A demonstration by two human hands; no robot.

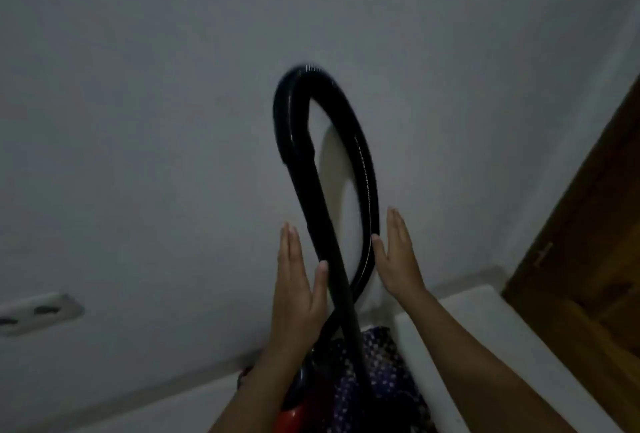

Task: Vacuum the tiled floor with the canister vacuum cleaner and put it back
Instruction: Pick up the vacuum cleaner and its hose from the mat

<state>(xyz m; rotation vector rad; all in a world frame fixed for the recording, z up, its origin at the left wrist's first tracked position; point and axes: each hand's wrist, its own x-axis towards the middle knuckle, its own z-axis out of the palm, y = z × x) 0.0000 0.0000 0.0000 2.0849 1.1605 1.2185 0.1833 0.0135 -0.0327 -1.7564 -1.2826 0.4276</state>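
Grey wall (138, 86) fills the frame; the black hose (363, 169) loops upright against it at centre, above the red vacuum cleaner (294, 412) at the bottom edge. Left hand (294, 290) and right hand (398, 259) flank the loop, fingers straight, thumbs touching it, likely steadying it for storage

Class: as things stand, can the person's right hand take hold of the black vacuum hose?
Probably yes: the right hand is open beside the vacuum hose, thumb at its edge, nothing between them.

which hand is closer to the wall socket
Left. The left hand is right of the socket, touching the vacuum's tube; the right hand is farther right, against the hose.
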